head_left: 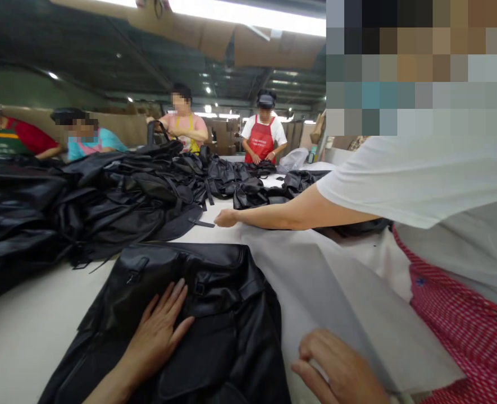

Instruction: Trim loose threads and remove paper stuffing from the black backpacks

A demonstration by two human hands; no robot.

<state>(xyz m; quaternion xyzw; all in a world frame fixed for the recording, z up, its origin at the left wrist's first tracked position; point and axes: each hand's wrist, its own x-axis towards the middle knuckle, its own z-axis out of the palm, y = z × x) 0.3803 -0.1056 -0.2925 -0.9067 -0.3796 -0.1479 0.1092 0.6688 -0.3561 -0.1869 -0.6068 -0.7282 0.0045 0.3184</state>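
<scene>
A black leather-like backpack (pixel 214 336) lies flat in front of me, with a buckle and a zip pull near its upper part. My left hand (pixel 159 331) rests flat on it, fingers stretched out and thumb apart. To the right of the backpack is my right hand (pixel 336 365), over the lower part of a thin grey sheet (pixel 299 275). Its fingers are curled in and the thumb points left; what lies inside the curl, if anything, is hidden. The sheet spreads beside the backpack towards the person on the right.
A nearby person's arm (pixel 282 216) reaches in from the right, its closed hand (pixel 227 217) beside a black strap (pixel 201 223). Piled black bags (pixel 117 196) cover the left and far side of the white table (pixel 24 331). Several other people stand or lean around the far side.
</scene>
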